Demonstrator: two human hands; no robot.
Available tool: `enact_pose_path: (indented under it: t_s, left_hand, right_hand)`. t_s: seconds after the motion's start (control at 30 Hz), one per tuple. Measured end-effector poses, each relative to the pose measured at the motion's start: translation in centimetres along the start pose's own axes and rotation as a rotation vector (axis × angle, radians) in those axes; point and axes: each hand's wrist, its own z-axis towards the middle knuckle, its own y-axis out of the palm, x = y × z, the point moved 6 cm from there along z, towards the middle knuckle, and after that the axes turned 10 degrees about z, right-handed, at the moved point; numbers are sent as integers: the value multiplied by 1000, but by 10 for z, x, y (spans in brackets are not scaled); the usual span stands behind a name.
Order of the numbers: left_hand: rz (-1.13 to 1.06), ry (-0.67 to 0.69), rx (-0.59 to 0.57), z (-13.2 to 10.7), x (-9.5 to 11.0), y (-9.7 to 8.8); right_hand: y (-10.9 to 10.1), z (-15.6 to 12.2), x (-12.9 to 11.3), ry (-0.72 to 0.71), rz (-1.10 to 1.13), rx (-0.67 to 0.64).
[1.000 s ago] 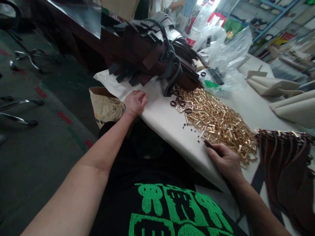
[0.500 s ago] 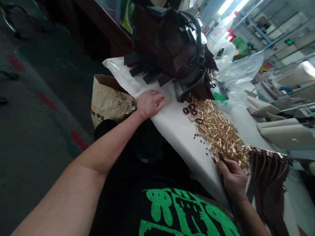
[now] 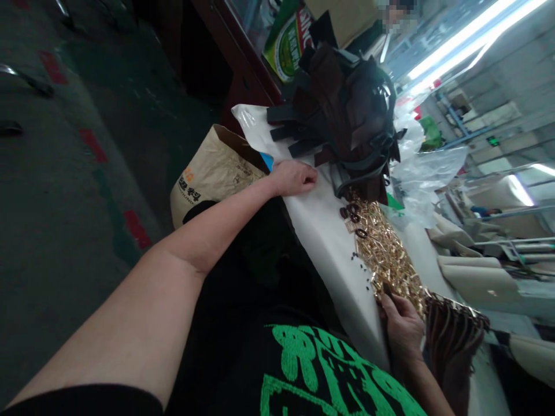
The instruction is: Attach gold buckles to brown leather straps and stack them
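Note:
My left hand [image 3: 293, 177] rests curled on the white table cover [image 3: 326, 231], just in front of a tied bundle of dark brown leather straps [image 3: 347, 110]. My right hand [image 3: 401, 326] lies at the near edge of a heap of gold metal buckles [image 3: 392, 260], with a dark brown strap [image 3: 387, 293] under its fingers. A few small dark loops [image 3: 352, 211] lie between the bundle and the buckles. A row of brown straps fitted with buckles [image 3: 453, 335] hangs to the right of my right hand.
A brown paper sack [image 3: 212, 170] stands on the floor beside the table's left edge. Clear plastic bags [image 3: 422, 173] and rolls of pale material [image 3: 477, 277] lie beyond the buckles. A person stands at the far end, behind the bundle.
The view has swung left and tilted. My left hand has slid forward along the table edge toward the strap bundle. My right hand stays at the buckle heap.

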Motion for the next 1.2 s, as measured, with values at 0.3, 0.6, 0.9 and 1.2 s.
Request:
enact_pose_path:
  t_s: [0.3,0.6,0.9,1.2]
  left_hand:
    - [-664,-346,63,16,-26,-9]
    - [-352,-487,22,10,-26,-14]
    - [89,-342,-68,-3,9,-4]
    - [-141,-225,-129,12,56,40]
  right_hand:
    - [4,-4,-4,-30,57,29]
    - [8,-7,-18,-101,83,-4]
    - [-14,-36,-20,-182,152,85]
    - [-29,-82,30,-97,144,59]
